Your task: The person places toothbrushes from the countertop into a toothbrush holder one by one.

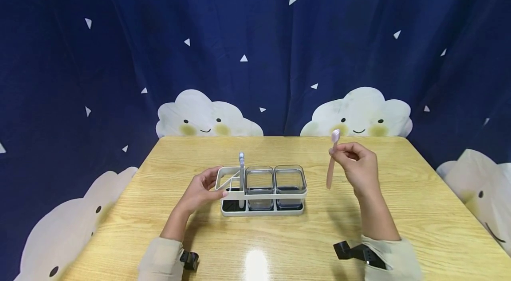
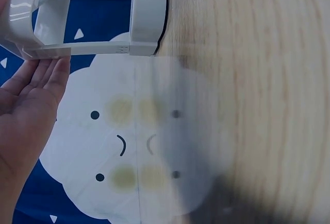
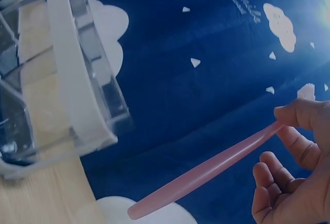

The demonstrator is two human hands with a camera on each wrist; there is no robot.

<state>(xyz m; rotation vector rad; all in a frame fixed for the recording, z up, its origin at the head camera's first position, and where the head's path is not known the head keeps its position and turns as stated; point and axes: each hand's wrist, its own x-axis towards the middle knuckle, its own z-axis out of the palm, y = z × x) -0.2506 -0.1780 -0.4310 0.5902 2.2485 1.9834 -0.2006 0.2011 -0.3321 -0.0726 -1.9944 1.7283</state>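
A white toothbrush holder [image 1: 263,213] stands on the table, with a divided section at its left and two clear cups, a left cup [image 1: 260,203] and a right cup [image 1: 290,203]. In the divided section a grey toothbrush [image 1: 241,172] stands upright, bristles up. My left hand [image 1: 201,192] grips the holder's left end, thumb on the front rail and fingers behind. To the right of the holder, my right hand [image 1: 359,168] pinches a pink toothbrush [image 3: 206,171] near its neck between thumb and index finger. Its head points up and its handle hangs down above the table.
The wooden table [image 1: 303,250] reaches back to a dark blue curtain [image 1: 239,15] with white triangles and smiling clouds. Black wrist cameras, a left camera [image 1: 190,260] and a right camera [image 1: 359,254], sit at the cuffs of the beige sleeves.
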